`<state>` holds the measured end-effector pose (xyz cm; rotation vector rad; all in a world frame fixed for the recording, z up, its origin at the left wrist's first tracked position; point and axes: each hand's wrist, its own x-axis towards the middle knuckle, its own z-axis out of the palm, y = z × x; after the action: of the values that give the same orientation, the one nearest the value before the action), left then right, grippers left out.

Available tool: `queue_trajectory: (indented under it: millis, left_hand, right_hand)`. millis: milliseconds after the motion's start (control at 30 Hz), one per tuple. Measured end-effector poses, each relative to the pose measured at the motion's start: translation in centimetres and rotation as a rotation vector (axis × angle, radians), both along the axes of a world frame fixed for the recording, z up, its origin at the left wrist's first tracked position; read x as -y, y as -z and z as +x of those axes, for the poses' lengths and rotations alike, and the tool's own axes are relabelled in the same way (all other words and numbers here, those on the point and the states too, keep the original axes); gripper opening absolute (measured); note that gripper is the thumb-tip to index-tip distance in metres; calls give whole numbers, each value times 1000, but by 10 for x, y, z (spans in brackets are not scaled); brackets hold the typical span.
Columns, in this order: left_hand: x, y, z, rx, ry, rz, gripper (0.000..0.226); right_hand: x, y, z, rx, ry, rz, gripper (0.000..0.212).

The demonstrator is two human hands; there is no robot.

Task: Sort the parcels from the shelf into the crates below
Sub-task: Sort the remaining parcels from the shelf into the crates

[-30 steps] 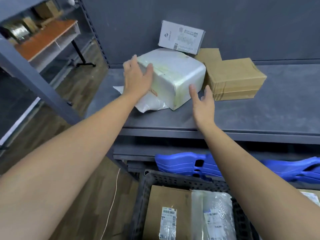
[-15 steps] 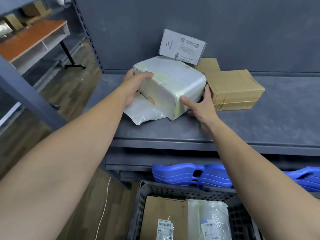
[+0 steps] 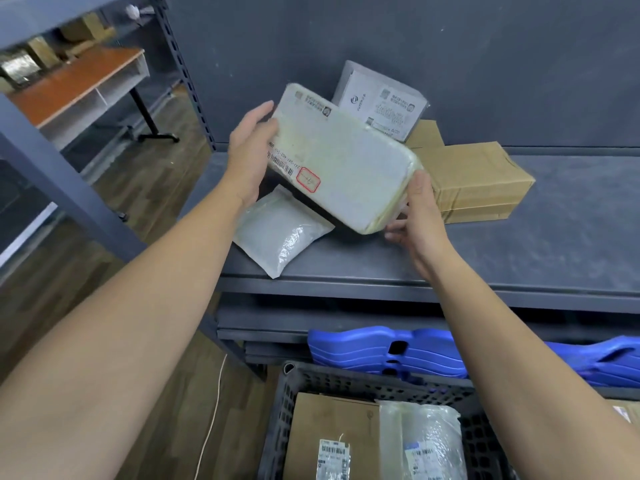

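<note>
A: From the head view, where is the white parcel (image 3: 343, 161) held?

B: Clear of the shelf (image 3: 519, 251), tilted. Its long axis runs between the grips: left hand (image 3: 251, 150) clasped round the upper end, right hand (image 3: 419, 209) round the lower corner. The crate (image 3: 363, 382) lies below, nearer the right.

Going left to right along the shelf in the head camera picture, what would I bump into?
left hand → white parcel → right hand → brown box
</note>
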<state>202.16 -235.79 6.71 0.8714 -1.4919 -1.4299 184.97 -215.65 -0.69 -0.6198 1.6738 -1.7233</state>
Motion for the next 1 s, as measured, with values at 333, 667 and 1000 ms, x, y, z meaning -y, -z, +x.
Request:
queue_trajectory:
  millis: [333, 667, 1000]
  left_hand:
    - [-51, -8, 4, -117, 128, 57, 27]
    - [-76, -17, 16, -117, 148, 22, 26]
    - [-131, -9, 42, -51, 357, 360, 58]
  right_hand:
    - [-35, 12, 8, 416, -11, 26, 107]
    - [-59, 3, 18, 386, -62, -26, 97]
    - [-99, -11, 12, 59, -120, -61, 35]
